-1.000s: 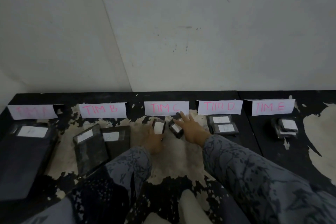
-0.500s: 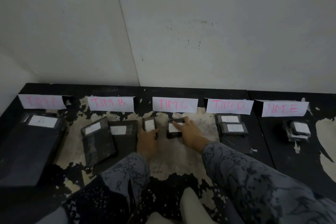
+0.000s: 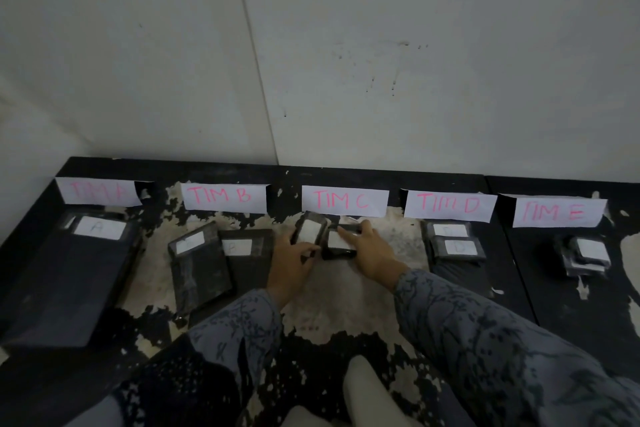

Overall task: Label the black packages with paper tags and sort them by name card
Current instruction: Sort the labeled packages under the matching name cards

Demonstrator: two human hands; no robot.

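Observation:
Five white name cards stand along the wall: TIM A [image 3: 98,191], TIM B [image 3: 223,197], TIM C [image 3: 343,201], TIM D [image 3: 448,206], TIM E [image 3: 557,212]. Below TIM C, my left hand [image 3: 292,262] grips the near end of a small black package [image 3: 309,229] with a white tag, tilted up. My right hand [image 3: 369,251] lies on a second small tagged package [image 3: 337,243], fingers along its far edge. The two packages touch side by side.
A large black package tagged A [image 3: 69,274] lies at left. Two tagged packages [image 3: 199,267] lie under TIM B, two stacked ones [image 3: 455,246] under TIM D, a small pile [image 3: 585,255] under TIM E. The black surface [image 3: 346,295] is worn pale in patches.
Both hands have drawn the two small packages together under TIM C; they were apart a second ago. The view has shifted, so everything sits further right.

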